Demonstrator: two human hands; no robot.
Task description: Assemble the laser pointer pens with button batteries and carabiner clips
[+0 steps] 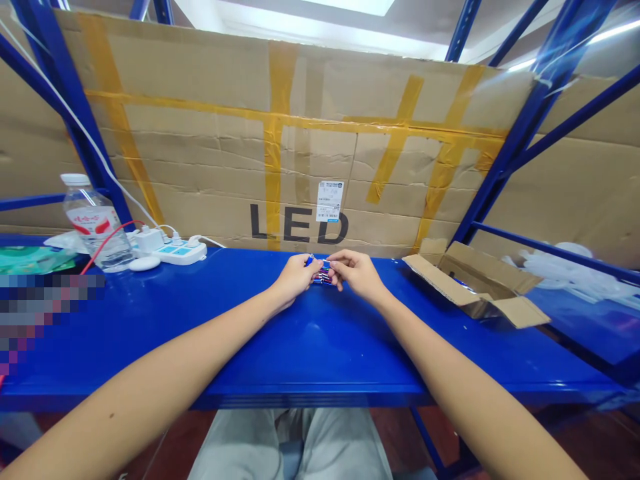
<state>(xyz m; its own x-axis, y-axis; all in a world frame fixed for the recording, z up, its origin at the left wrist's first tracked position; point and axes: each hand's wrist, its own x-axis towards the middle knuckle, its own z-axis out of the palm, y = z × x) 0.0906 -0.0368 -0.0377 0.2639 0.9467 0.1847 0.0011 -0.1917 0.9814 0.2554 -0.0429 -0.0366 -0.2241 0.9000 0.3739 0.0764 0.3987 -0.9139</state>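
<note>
Both of my arms reach out over a blue metal shelf (310, 340). My left hand (295, 275) and my right hand (356, 272) meet near the far edge, fingers pinched together on a small blue and silver object (323, 273) held between them. It is too small to name. The object sits just above the shelf surface, in front of a large cardboard sheet (300, 147) printed "LED".
An open cardboard box (475, 283) lies to the right of my hands. At the far left stand a water bottle (95, 223), a white power strip (173, 250) with plugs and cables, and a green packet (30, 259). Blue rack posts (75, 120) frame both sides.
</note>
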